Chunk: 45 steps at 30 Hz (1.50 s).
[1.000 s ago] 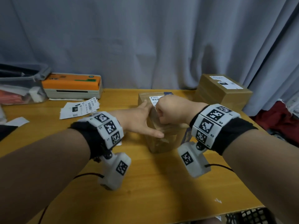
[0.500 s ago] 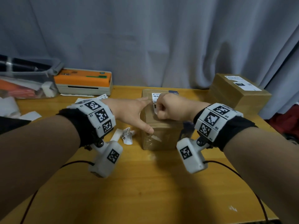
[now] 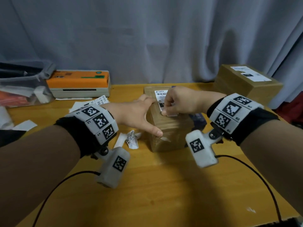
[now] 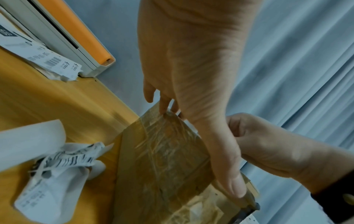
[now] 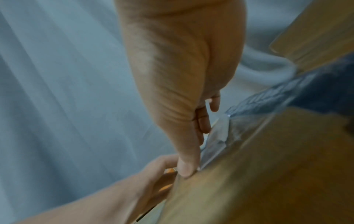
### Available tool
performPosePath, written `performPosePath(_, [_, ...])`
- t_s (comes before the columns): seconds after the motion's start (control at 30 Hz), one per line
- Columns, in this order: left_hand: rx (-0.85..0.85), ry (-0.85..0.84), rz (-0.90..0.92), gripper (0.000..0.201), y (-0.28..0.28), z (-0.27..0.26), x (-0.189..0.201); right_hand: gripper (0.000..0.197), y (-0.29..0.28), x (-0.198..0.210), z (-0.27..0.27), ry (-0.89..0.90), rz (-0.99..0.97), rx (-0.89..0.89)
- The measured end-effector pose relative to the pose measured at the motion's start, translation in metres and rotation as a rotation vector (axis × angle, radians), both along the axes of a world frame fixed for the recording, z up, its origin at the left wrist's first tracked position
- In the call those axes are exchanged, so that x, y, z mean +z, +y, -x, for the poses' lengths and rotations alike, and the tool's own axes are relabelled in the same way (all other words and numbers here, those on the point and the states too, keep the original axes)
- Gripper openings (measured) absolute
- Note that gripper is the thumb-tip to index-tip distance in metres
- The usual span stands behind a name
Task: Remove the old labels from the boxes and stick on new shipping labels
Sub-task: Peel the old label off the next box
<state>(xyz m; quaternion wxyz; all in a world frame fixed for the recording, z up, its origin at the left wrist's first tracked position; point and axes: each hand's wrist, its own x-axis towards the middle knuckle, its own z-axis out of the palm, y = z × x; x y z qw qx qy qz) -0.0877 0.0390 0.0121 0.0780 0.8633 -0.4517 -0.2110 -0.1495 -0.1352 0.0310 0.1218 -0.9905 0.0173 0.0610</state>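
Observation:
A brown cardboard box (image 3: 170, 128) wrapped in clear tape stands mid-table, with a white barcode label (image 3: 161, 94) on its top. My left hand (image 3: 144, 115) lies flat against the box's left side. Its thumb runs along the near top edge and its straight fingers reach the far corner, as the left wrist view shows on the box (image 4: 162, 166). My right hand (image 3: 165, 112) is curled over the top and pinches the label's near edge between thumb and fingers. In the right wrist view the thumb (image 5: 186, 169) presses at the top of the box (image 5: 268, 174).
An orange label printer (image 3: 78, 82) sits at the back left, with loose labels (image 3: 96, 102) in front of it. A crumpled peeled label (image 3: 131, 140) lies left of the box. A second labelled box (image 3: 246, 82) stands back right and a clear bin (image 3: 21, 86) far left. Cables trail over the near table.
The head view has swung left and down. My right hand has shifted slightly toward me along the label, still pinching it. My left hand stays against the box.

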Motion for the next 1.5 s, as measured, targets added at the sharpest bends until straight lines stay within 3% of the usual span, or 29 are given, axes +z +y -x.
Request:
performPosePath(0.17, [0.012, -0.012, -0.034, 0.123, 0.001, 0.0, -0.002, 0.029, 0.001, 0.014, -0.004, 0.107, 0.067, 0.02])
performPosePath(0.47, [0.057, -0.019, -0.044, 0.118, -0.004, 0.006, 0.0, 0.028, -0.011, 0.017, 0.001, -0.075, 0.269, 0.02])
performPosePath(0.7, [0.102, -0.027, -0.077, 0.118, -0.009, 0.012, 0.004, 0.025, -0.013, 0.019, 0.011, -0.147, 0.316, -0.061])
performPosePath(1.0, [0.122, -0.031, -0.09, 0.118, -0.001, 0.013, 0.005, 0.018, -0.008, 0.029, 0.015, -0.169, 0.276, -0.118])
performPosePath(1.2, [0.109, -0.093, -0.061, 0.116, -0.005, 0.019, 0.002, 0.024, -0.015, 0.022, 0.013, -0.212, 0.1, -0.098])
performPosePath(1.3, [0.048, -0.143, 0.002, 0.096, -0.01, 0.02, 0.003, 0.009, -0.021, 0.017, 0.022, -0.192, 0.04, -0.1])
performPosePath(1.4, [0.039, -0.318, 0.136, 0.055, -0.02, 0.022, 0.005, 0.022, -0.024, 0.02, 0.034, -0.159, -0.042, -0.136])
performPosePath(1.5, [0.016, -0.472, 0.226, 0.04, -0.036, 0.034, 0.002, 0.034, -0.025, 0.019, 0.04, -0.129, 0.077, -0.125])
